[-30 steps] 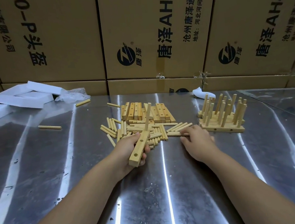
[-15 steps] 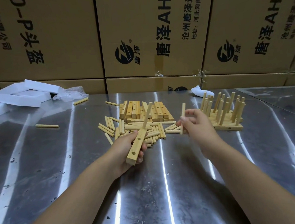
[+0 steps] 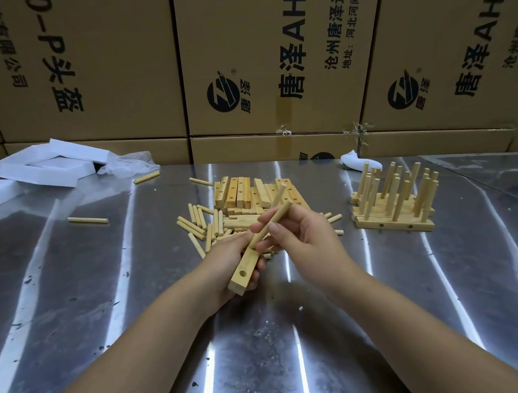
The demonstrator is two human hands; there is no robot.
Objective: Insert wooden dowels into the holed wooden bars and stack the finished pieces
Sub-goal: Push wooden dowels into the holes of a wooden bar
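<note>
Head view: both hands meet over the steel table [image 3: 105, 301].
Left hand [image 3: 230, 260]: grips a holed bar [image 3: 245, 270]; a fitted dowel [image 3: 280, 194] seems set at its far end, and the near hole is empty.
Right hand [image 3: 304, 239]: pinches a loose dowel [image 3: 272, 224], its tip at the bar's middle.
Done: a stack of finished pieces [image 3: 392, 216] sits at the right.
Left to do: a pile of dowels [image 3: 201, 224] and bare bars [image 3: 239, 193], so I'd judge plenty remains.

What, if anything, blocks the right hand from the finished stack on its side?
Probably nothing, so yes: mostly bare table lies between the right hand and the finished stack. It does pinch a dowel over the bar in the left hand, so it isn't free.
</note>
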